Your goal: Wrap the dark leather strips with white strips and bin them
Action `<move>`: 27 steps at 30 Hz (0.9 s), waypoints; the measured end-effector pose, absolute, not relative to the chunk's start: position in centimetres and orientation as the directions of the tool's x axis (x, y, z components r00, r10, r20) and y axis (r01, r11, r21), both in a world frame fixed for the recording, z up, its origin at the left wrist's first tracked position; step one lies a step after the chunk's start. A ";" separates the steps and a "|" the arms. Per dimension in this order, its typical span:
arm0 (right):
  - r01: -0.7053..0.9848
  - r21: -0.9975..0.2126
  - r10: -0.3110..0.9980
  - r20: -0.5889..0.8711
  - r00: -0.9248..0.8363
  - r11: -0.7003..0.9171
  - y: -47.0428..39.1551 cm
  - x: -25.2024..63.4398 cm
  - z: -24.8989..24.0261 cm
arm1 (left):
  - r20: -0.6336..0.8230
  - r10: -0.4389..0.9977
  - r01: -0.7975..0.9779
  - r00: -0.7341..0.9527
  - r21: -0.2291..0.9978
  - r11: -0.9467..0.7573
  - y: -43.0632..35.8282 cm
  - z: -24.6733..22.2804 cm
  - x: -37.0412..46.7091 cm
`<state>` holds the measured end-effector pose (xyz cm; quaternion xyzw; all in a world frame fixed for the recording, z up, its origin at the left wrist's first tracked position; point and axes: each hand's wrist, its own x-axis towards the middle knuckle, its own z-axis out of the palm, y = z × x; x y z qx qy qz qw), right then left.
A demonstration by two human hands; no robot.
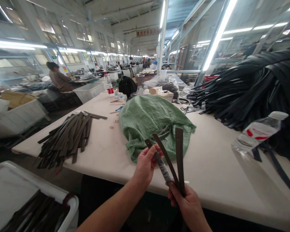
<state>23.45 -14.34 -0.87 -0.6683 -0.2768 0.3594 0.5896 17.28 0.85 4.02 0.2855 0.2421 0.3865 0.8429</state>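
Evidently light and bendy, the three dark brown strips (pixel 179 151) are in the person's hands, raised above the near edge of the bench (pixel 212 164), in front of the green sack (pixel 157 120). The left hand's (pixel 145 162) grip is pinched on the banded strip (pixel 162 167), the leftmost, near its far end. The right hand's (pixel 187 199) grip is closed around the lower parts of all three, which fan apart above it.

They look flat and leathery, springy enough to stand up unsupported, yet likely to flex sideways; slipping or breaking seems unlikely. The grey wrapping probably gives a thicker, rougher hold on the banded strip, while the bare ones would best be taken low and gathered flat.

Counted: three strips in hand, one of them wrapped; one sack; two bottles, a red-labelled bottle (pixel 108 85) far left and a clear bottle (pixel 259 132) to the right; one black bag (pixel 127 86) at the far side. One strip pile (pixel 67 135) lies left, one heap of black straps (pixel 251 87) right, and one white bin (pixel 12 180) near left holds more strips; their pieces overlap too much to count.
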 end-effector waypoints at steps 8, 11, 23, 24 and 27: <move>0.027 -0.992 0.890 -0.098 0.445 -0.123 -12.7 21.6 -0.3 | -0.326 0.834 -0.591 0.445 0.592 0.548 0.9 2.2 15.0; 0.049 -0.992 0.905 -0.089 0.417 -0.120 -12.2 20.8 -0.4 | -0.274 0.850 -0.597 0.450 0.615 0.515 1.1 3.5 14.5; 0.150 -0.986 0.890 0.007 0.456 -0.070 -9.9 19.3 0.7 | -0.344 0.752 -0.406 0.563 0.677 0.614 -2.4 1.8 12.7; 0.125 -0.988 0.900 -0.027 0.435 -0.090 -9.7 19.5 0.8 | -0.329 0.779 -0.435 0.534 0.683 0.586 -1.5 2.1 11.9; 0.043 -0.991 0.871 -0.087 0.484 -0.123 -9.7 21.1 1.0 | -0.199 0.939 -0.549 0.282 0.769 0.328 3.1 4.3 6.5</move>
